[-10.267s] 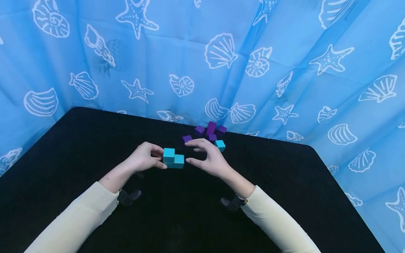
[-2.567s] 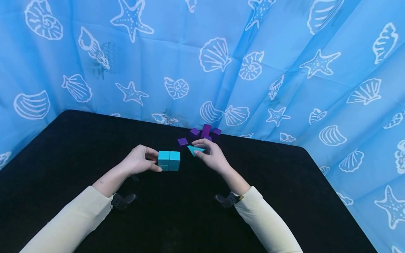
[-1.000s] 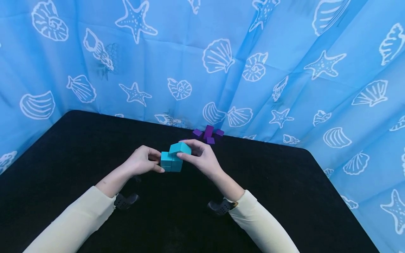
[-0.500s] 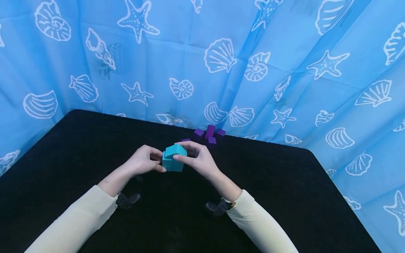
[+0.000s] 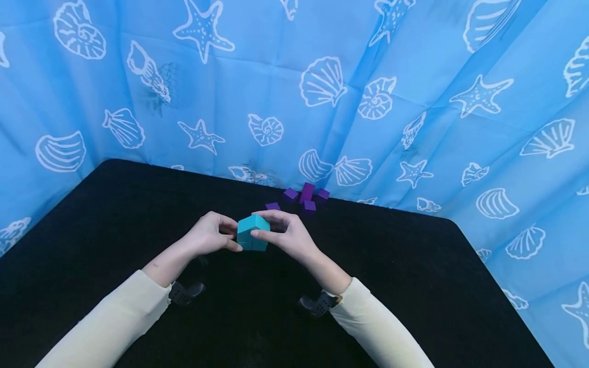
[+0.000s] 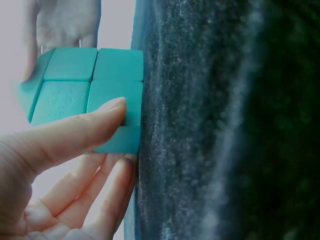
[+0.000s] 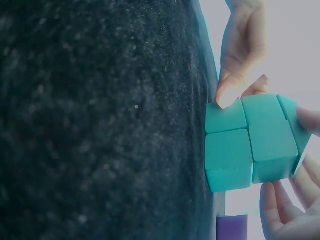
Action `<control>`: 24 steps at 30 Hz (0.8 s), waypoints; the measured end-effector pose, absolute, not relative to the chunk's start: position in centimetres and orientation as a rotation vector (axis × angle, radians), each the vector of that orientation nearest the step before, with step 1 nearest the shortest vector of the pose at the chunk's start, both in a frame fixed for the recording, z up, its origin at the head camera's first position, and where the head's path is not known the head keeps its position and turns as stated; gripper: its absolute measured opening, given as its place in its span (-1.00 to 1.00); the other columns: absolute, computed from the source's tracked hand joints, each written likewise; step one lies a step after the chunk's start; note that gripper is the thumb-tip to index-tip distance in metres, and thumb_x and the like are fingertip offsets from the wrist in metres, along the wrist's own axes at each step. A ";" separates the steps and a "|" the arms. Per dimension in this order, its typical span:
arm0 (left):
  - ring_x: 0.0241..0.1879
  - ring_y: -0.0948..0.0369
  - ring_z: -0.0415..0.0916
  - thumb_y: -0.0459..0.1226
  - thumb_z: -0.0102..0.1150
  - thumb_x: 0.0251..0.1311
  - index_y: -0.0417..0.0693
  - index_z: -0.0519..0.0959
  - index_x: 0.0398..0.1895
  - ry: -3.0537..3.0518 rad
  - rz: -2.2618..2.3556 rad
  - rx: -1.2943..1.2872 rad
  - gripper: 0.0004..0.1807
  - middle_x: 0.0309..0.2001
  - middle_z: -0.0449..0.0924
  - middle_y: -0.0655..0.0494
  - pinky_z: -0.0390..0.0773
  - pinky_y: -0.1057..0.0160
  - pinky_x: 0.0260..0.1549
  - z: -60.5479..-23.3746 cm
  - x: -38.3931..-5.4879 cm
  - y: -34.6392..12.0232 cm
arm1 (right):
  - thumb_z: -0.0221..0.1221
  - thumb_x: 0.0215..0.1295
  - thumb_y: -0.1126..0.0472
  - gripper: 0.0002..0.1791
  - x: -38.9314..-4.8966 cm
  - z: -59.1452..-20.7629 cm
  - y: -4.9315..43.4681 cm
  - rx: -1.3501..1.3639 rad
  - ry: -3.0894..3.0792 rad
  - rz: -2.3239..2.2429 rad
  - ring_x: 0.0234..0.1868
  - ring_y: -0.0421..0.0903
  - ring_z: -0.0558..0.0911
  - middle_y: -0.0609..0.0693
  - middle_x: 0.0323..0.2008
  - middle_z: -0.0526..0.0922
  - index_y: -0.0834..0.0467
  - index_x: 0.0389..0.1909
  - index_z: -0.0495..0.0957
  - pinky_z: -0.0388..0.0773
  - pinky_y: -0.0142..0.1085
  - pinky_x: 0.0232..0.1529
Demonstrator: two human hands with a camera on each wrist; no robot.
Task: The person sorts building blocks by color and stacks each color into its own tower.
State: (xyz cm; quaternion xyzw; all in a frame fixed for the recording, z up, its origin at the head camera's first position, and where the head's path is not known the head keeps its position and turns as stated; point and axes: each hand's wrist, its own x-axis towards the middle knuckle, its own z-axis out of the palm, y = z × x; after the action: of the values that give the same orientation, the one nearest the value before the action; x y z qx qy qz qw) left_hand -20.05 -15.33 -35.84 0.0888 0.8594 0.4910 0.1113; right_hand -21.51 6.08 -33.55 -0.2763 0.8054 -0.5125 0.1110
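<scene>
Teal cubes (image 5: 253,245) stand stacked two high and two wide on the black table, their joints plain in the left wrist view. A teal triangular block (image 5: 252,223) lies on top like a roof, its wide face against the upper cubes. My left hand (image 5: 207,235) holds the lower left cube, with its thumb across the front face. From the right, my right hand (image 5: 290,235) pinches the triangular block (image 7: 296,127) between thumb and fingers. The fingers partly cover the stack in the head view.
Several purple blocks lie loosely behind the hands near the table's back edge, among them a taller purple block (image 5: 307,192) and a small purple block (image 5: 273,206). A blue shell-patterned curtain (image 5: 276,92) hangs right behind the black table (image 5: 391,266).
The right hand has brought the teal triangular block left, turned it and lowered it onto the cubes. Earlier a further cube joined the stack. The left hand has stayed at the stack.
</scene>
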 end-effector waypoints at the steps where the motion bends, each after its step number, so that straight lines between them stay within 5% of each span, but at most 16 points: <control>1: -0.02 0.02 0.56 -0.33 0.38 0.01 -0.21 0.62 -0.05 2.526 1.439 0.264 -0.63 -0.09 0.65 -0.07 0.53 -0.03 0.02 -35.8 -20.0 -15.2 | 0.23 0.27 0.20 -0.55 -21.8 -34.0 6.3 -0.814 2.365 -1.510 0.00 -0.05 0.62 0.11 0.04 0.62 0.19 0.17 0.50 0.54 -0.26 0.02; 14: -0.01 0.01 0.56 -0.31 0.40 0.00 -0.21 0.61 -0.04 2.558 1.377 0.254 -0.60 -0.09 0.65 -0.09 0.52 -0.04 0.03 -35.7 -20.0 -14.6 | 0.27 0.23 0.20 -0.48 -22.3 -34.6 7.1 -0.849 2.351 -1.474 -0.05 -0.09 0.65 0.09 0.03 0.62 0.15 0.23 0.46 0.59 -0.29 -0.03; 24: -0.06 -0.03 0.56 -0.34 0.42 -0.05 -0.26 0.54 -0.07 2.671 1.194 0.352 -0.57 -0.12 0.59 -0.15 0.54 -0.04 -0.01 -35.1 -19.7 -14.1 | 0.30 0.19 0.21 -0.38 -22.1 -34.0 9.3 -0.889 2.380 -1.397 0.21 0.01 0.51 0.10 0.19 0.53 0.16 0.28 0.39 0.49 -0.16 0.18</control>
State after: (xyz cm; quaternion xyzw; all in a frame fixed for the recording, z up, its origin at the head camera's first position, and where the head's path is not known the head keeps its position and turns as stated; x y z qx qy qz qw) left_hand -19.71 -14.05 -35.10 0.1189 0.9020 0.4034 0.0973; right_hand -22.06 9.27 -34.04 -0.3043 0.8149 -0.4782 0.1208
